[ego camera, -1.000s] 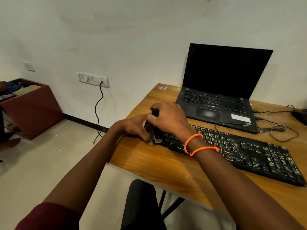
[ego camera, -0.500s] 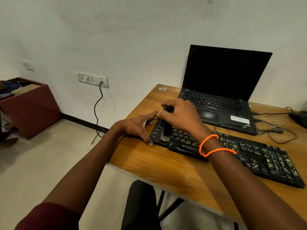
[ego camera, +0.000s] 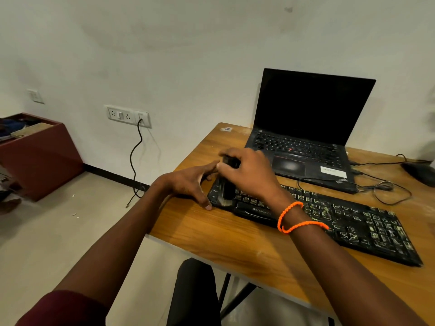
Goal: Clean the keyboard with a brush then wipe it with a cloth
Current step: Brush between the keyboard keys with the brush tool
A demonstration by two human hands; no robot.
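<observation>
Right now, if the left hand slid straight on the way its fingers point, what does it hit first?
Probably the black brush gripped by the right hand: the left hand's fingertips already sit beside it, at the dusty black keyboard's left end. Depth unclear.

Dim, soft indoor light; wide-angle edges bend

Desk: wooden top, set near a pale wall.
Laptop: black, lid opened, screen dark; placed at the back of the desk.
Mouse: dark, seen at the desk's far right edge, its cable looped beside the laptop.
Wall socket: a black cord is plugged in and hangs to the floor.
Red-brown box: stood on the floor at left, items inside unclear.
</observation>
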